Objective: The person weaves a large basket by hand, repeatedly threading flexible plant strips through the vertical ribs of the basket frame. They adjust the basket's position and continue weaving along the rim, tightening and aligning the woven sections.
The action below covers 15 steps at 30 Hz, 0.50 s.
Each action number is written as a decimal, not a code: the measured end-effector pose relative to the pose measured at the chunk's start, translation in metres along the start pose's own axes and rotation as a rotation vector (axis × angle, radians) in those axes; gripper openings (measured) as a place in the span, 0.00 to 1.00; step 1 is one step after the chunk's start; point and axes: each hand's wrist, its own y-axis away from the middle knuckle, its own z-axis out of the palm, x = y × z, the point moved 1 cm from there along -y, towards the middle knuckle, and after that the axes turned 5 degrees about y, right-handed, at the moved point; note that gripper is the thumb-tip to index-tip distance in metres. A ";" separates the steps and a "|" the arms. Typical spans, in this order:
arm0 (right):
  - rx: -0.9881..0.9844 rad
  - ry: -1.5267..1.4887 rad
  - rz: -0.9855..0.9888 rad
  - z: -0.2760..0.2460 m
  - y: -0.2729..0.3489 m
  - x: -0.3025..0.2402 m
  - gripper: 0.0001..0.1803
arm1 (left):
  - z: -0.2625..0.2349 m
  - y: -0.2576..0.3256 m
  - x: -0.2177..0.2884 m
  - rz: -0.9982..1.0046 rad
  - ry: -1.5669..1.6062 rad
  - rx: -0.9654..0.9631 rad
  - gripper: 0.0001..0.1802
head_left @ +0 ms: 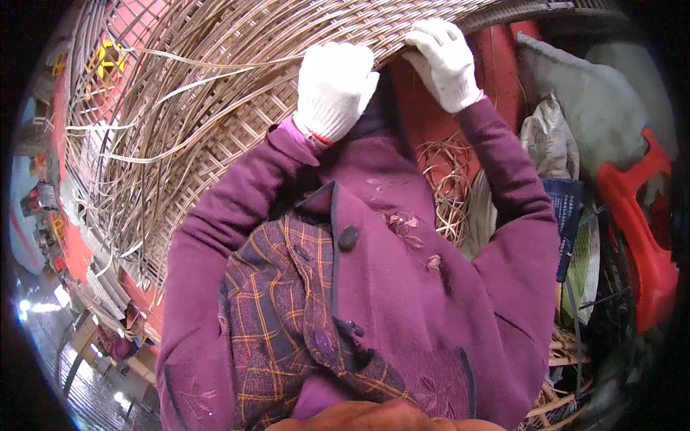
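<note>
A large woven rattan piece (pixel 208 93) with an open lattice and long loose strips fills the upper left. My left hand (pixel 334 87), in a white knit glove, is pressed flat against its lower edge with fingers closed on the weave. My right hand (pixel 443 61), also gloved, curls its fingers over the rim of the same woven piece at the top. Both purple coat sleeves reach up from below.
Loose coils of rattan strips (pixel 445 179) lie between my arms. Grey sacks (pixel 568 108), a red plastic object (pixel 640 215) and a dark blue piece (pixel 568 215) crowd the right side. A red frame (pixel 72 244) shows behind the weave at left.
</note>
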 end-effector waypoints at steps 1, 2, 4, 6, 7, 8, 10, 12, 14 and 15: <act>0.028 0.009 0.069 -0.001 0.003 -0.008 0.25 | -0.003 0.002 0.002 -0.020 -0.003 0.009 0.21; 0.084 0.005 0.154 -0.001 0.007 -0.017 0.24 | -0.005 0.003 0.002 -0.022 0.021 0.009 0.24; 0.244 -0.060 0.467 0.004 0.016 -0.046 0.15 | -0.008 0.004 0.005 -0.042 0.022 0.016 0.23; 0.119 -0.475 1.226 0.012 0.021 -0.060 0.16 | -0.010 0.005 0.007 -0.048 0.006 0.006 0.24; 0.202 -0.632 1.323 0.019 0.015 -0.063 0.20 | -0.009 0.005 0.008 -0.054 0.003 -0.009 0.24; 0.191 -0.929 1.340 0.018 0.012 -0.064 0.20 | -0.010 0.005 0.008 -0.046 -0.008 -0.007 0.23; 0.155 -1.069 1.366 0.019 0.002 -0.062 0.19 | -0.009 0.004 0.008 -0.042 -0.010 -0.007 0.22; 0.059 -1.098 1.453 0.016 -0.007 -0.055 0.17 | -0.008 0.004 0.007 -0.040 -0.003 -0.009 0.21; -0.043 -1.159 1.456 0.013 -0.013 -0.047 0.17 | -0.008 0.004 0.007 -0.043 0.007 -0.006 0.20; -0.276 -1.036 1.363 0.010 -0.015 -0.042 0.15 | -0.008 0.004 0.007 -0.045 0.011 -0.006 0.20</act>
